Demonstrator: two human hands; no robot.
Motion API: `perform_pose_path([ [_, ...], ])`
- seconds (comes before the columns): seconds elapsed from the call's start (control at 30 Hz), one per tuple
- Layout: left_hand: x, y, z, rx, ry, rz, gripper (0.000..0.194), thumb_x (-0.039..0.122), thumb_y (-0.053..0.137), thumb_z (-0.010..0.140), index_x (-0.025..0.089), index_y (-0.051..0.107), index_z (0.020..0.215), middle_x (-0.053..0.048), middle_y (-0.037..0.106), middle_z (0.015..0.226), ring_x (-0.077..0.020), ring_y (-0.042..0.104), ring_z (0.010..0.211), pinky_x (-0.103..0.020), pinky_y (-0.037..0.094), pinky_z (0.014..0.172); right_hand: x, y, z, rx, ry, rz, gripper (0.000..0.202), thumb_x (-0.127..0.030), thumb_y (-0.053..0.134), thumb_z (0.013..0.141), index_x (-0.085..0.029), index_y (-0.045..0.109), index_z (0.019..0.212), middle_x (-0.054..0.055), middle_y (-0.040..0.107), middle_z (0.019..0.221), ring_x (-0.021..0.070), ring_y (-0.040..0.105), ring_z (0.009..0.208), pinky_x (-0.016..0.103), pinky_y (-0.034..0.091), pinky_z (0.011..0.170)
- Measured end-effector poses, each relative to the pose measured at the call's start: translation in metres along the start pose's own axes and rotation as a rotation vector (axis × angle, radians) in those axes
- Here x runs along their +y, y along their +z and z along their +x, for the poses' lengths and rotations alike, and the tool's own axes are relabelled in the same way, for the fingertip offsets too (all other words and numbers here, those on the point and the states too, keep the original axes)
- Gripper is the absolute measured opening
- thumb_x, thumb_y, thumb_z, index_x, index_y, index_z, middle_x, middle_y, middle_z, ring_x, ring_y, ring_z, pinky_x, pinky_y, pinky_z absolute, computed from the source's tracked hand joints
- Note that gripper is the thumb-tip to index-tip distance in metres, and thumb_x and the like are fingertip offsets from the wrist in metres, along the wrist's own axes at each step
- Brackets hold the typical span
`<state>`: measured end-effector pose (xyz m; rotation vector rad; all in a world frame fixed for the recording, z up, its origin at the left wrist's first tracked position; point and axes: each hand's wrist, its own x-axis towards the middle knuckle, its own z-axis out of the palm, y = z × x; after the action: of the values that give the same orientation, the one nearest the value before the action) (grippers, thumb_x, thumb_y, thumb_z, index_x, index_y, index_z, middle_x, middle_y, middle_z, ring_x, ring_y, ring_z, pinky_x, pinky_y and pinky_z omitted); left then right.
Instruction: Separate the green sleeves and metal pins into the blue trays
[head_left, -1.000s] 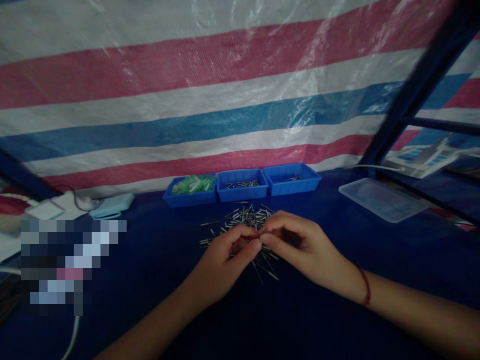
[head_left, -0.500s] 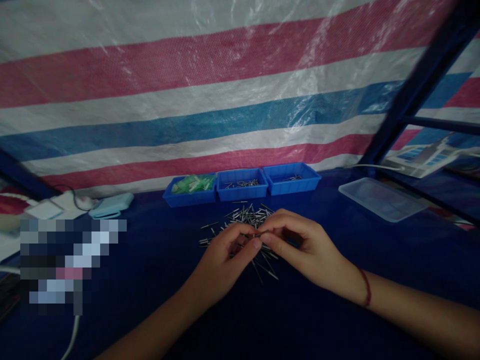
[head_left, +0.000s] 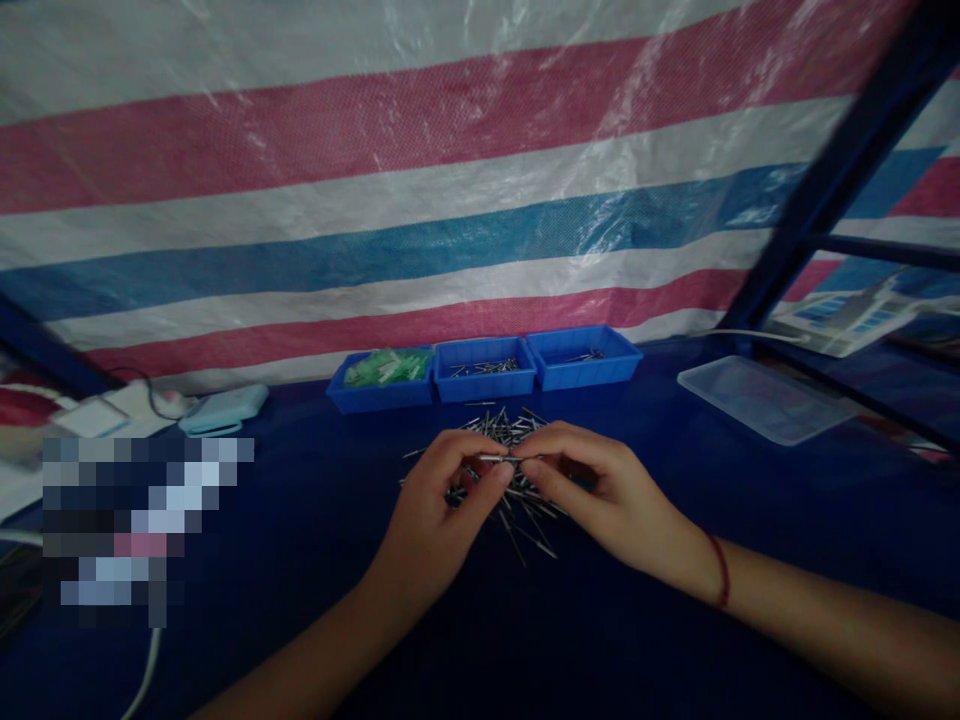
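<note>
Between my two hands a slim silver blind rivet (head_left: 491, 458) lies level above the pile. My left hand (head_left: 442, 500) pinches its thicker left part between thumb and forefinger. Its thin right part is pinched in the fingertips of my right hand (head_left: 592, 475), which partly cover it. Under and behind the fingers a loose pile of blind rivets (head_left: 517, 510) spreads on the dark blue table (head_left: 465, 640). My hands hide much of that pile.
Behind the pile stand three blue bins: the left bin (head_left: 382, 394) with green-and-clear plastic packets (head_left: 386, 367), the middle bin (head_left: 487, 384) and right bin (head_left: 589, 373) with metal pieces. A clear plastic lid (head_left: 757, 398) lies right; a light-blue case (head_left: 225, 410) lies left.
My left hand has risen slightly, and both hands' fingertips are a little higher. More of the rivet now shows between them.
</note>
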<state>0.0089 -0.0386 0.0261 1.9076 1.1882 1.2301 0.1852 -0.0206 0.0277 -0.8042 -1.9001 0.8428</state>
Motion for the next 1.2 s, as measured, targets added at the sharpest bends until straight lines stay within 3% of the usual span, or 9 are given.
perform_pose_path([
  [0.33, 0.004, 0.0, 0.0, -0.006, 0.038, 0.022, 0.007, 0.021, 0.055, 0.084, 0.021, 0.059, 0.089, -0.001, 0.058, 0.089, -0.0135, 0.057, 0.082, -0.026, 0.045, 0.07, 0.003, 0.002, 0.001, -0.074, -0.053, 0.006, 0.012, -0.018, 0.052, 0.087, -0.019, 0.064, 0.088, 0.001, 0.063, 0.083, 0.0109, 0.058, 0.074, 0.026, 0.045, 0.064],
  [0.57, 0.003, -0.001, 0.0, -0.017, -0.049, 0.057, 0.01, 0.028, 0.053, 0.085, 0.021, 0.058, 0.09, -0.001, 0.06, 0.086, -0.0153, 0.057, 0.079, -0.029, 0.044, 0.069, 0.002, -0.002, 0.003, -0.1, -0.105, -0.106, 0.015, -0.02, 0.047, 0.09, -0.018, 0.062, 0.087, 0.002, 0.063, 0.08, 0.0113, 0.058, 0.073, 0.026, 0.047, 0.066],
  [0.67, 0.001, 0.0, -0.001, 0.048, -0.119, 0.062, 0.019, 0.033, 0.05, 0.087, 0.023, 0.055, 0.102, -0.002, 0.061, 0.09, -0.0174, 0.057, 0.082, -0.031, 0.043, 0.071, 0.011, -0.016, 0.016, 0.027, -0.189, -0.291, 0.016, -0.02, 0.047, 0.089, -0.017, 0.062, 0.087, 0.004, 0.065, 0.084, 0.0135, 0.06, 0.078, 0.027, 0.048, 0.071],
  [0.77, 0.0, 0.001, -0.001, 0.065, -0.168, 0.05, 0.022, 0.037, 0.048, 0.088, 0.024, 0.054, 0.104, -0.002, 0.06, 0.091, -0.0184, 0.056, 0.083, -0.031, 0.043, 0.068, 0.034, -0.041, 0.036, 0.299, -0.273, -0.626, 0.019, -0.023, 0.046, 0.089, -0.016, 0.064, 0.089, 0.007, 0.067, 0.089, 0.0177, 0.061, 0.086, 0.032, 0.047, 0.079],
  [0.83, 0.0, 0.001, -0.002, 0.048, -0.179, 0.048, 0.022, 0.038, 0.047, 0.088, 0.024, 0.055, 0.103, -0.002, 0.06, 0.091, -0.0183, 0.056, 0.082, -0.03, 0.042, 0.065, 0.054, -0.059, 0.049, 0.422, -0.223, -0.914, 0.025, -0.025, 0.042, 0.091, -0.015, 0.065, 0.093, 0.009, 0.068, 0.091, 0.0203, 0.06, 0.086, 0.035, 0.046, 0.079],
  [1.0, 0.003, -0.005, 0.0, 0.055, -0.118, 0.053, 0.017, 0.033, 0.048, 0.087, 0.024, 0.056, 0.098, -0.001, 0.06, 0.086, -0.0157, 0.056, 0.076, -0.028, 0.042, 0.063, 0.089, -0.08, 0.053, 0.391, -0.19, -1.049, 0.033, -0.031, 0.05, 0.085, -0.013, 0.063, 0.11, 0.015, 0.065, 0.102, 0.032, 0.053, 0.097, 0.049, 0.042, 0.083],
  [1.2, -0.002, -0.031, 0.016, 0.142, -0.03, 0.192, 0.014, 0.027, 0.049, 0.085, 0.02, 0.059, 0.094, -0.001, 0.061, 0.083, -0.0143, 0.056, 0.072, -0.026, 0.043, 0.062, 0.08, -0.062, 0.039, 0.228, -0.274, -0.98, 0.032, -0.028, 0.048, 0.086, -0.012, 0.061, 0.11, 0.012, 0.063, 0.102, 0.025, 0.054, 0.097, 0.041, 0.043, 0.089],
])
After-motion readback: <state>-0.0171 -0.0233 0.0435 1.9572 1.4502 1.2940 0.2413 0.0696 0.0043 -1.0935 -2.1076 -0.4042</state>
